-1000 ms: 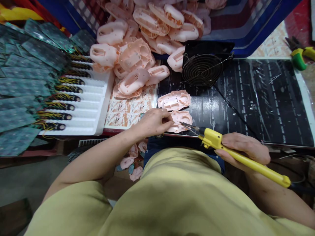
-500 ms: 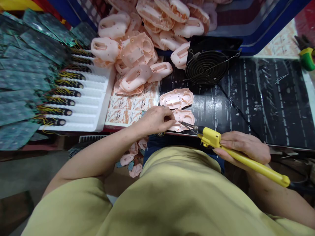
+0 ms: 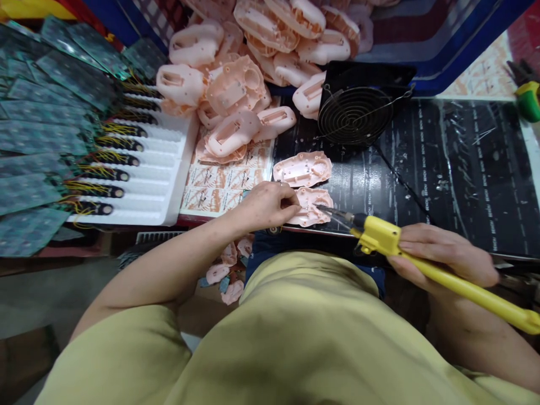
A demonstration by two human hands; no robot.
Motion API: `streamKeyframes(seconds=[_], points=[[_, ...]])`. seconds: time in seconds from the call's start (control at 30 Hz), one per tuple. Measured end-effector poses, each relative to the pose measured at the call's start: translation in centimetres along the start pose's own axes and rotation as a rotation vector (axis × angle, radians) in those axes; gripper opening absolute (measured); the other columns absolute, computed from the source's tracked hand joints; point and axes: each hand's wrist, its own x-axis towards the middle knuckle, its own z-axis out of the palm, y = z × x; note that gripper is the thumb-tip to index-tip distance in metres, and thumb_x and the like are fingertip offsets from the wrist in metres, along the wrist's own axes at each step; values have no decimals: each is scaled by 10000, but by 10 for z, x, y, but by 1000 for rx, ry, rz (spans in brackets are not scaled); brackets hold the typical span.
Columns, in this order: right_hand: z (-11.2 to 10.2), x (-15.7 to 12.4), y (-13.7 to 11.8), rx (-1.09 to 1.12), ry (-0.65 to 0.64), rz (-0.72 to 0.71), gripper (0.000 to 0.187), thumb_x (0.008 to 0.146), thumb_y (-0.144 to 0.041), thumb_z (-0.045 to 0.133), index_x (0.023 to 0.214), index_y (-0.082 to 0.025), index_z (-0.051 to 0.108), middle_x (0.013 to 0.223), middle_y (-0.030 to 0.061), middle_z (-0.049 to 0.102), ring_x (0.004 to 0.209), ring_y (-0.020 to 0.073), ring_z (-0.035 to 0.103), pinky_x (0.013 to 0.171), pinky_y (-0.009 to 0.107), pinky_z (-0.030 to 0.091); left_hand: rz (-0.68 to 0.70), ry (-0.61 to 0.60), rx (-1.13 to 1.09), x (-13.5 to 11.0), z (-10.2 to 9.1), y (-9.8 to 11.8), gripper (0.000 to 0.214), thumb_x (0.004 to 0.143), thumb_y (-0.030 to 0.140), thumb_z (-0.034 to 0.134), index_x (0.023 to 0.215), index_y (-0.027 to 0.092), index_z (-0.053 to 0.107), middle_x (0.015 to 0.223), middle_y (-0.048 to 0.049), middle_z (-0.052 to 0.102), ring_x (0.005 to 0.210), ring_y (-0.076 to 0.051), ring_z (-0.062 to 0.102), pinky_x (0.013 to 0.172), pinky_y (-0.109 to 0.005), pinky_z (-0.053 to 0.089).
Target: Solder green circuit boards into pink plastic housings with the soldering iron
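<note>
My right hand [image 3: 449, 253] is wrapped around a yellow soldering iron [image 3: 382, 235] with a feed tube alongside its metal tip. The tip points left, over the middle of a pink plastic shell half [image 3: 318, 202] at the table's front edge. At that shell's left end is my left hand [image 3: 270, 205], thumb and fingers pinched together; what lies between them is hidden. Just behind lies a second pink shell half [image 3: 302, 169], hollow side up, showing posts and a round speaker grille. Neither hand touches this second shell.
A black fan [image 3: 356, 115] with a wire guard stands behind the shells. More pink shells [image 3: 234, 132] are piled before a blue crate [image 3: 447, 56]. On the left, a white foam tray [image 3: 169, 185] holds wired black parts beside green circuit boards [image 3: 37, 135]. Green-and-yellow pliers [image 3: 527, 98] lie far right.
My right hand and the soldering iron have moved to the right, drawing the tip back from near my left fingers. My left hand and the shells stay nearly still.
</note>
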Motion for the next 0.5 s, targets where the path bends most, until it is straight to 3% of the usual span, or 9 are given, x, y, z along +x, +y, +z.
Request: streamKeyframes(seconds=[0.17, 0.3, 0.4, 0.5], points=[[-3, -6, 4, -73, 57, 88, 362, 759, -159, 798, 1079, -278, 676, 799, 9, 720, 671, 183, 695, 532, 290, 589, -5, -14, -2, 1, -2, 0, 130, 811, 172, 618, 759, 154, 736, 737, -25, 736, 697, -156, 667, 672, -241, 443], [1, -5, 12, -258, 78, 93, 459, 767, -263, 819, 1200, -262, 666, 900, 25, 756, 710, 201, 729, 612, 302, 627, -22, -29, 4, 1, -3, 2, 137, 812, 179, 616, 752, 151, 736, 742, -28, 738, 702, -160, 671, 682, -246, 449], [5, 2, 15, -194, 32, 38, 365, 775, -247, 810, 1116, -252, 683, 844, 12, 755, 676, 184, 725, 567, 267, 614, -9, -24, 12, 0, -3, 2, 142, 819, 187, 613, 754, 160, 736, 756, -24, 743, 713, -157, 676, 688, -242, 456], [7, 8, 18, -23, 84, -2, 295, 752, -179, 812, 1005, -255, 679, 739, -14, 723, 609, 171, 697, 517, 271, 598, -5, -33, 27, -1, -5, 2, 143, 827, 193, 615, 772, 168, 745, 776, -26, 751, 738, -165, 685, 715, -253, 469]])
